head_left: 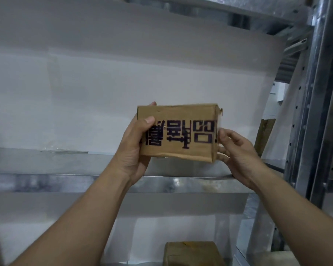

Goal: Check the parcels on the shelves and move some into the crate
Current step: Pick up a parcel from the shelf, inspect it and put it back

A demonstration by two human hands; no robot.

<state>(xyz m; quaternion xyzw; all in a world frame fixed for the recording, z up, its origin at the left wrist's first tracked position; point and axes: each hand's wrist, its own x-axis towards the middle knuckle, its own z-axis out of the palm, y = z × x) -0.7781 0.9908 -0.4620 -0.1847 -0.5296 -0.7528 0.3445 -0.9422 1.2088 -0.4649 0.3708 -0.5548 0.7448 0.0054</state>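
Head view, inspection step. A brown cardboard parcel (178, 132) is held in the air at the centre of the frame, in front of a white back panel (85, 83) and just above the front edge of a metal shelf (46, 181); it does not appear to rest on that shelf. The dark print on its near face reads upside down. The left hand (135, 146) takes the parcel's 9 o'clock end: its grip is closed round that end, thumb pressed on the printed face and fingers wrapped behind, one fingertip showing over the top edge. The right hand (236, 150) takes the 3 o'clock end, its grip narrowed to a pinch, with curled fingers on the end flap and the thumb at the near corner. A second parcel (192, 253) lies on the lower shelf at 6 o'clock, and a perforated steel upright (315, 93) runs along the 3 o'clock side. The crate is not in view. Judged from this pose, the checking stage is in hand — the parcel is presented face-on for reading. The next move probably calls for a turn end over end to right the print, then a decision: back to the shelf at 12 o'clock, or down to the crate — wherever it stands — with both hands supporting the ends.
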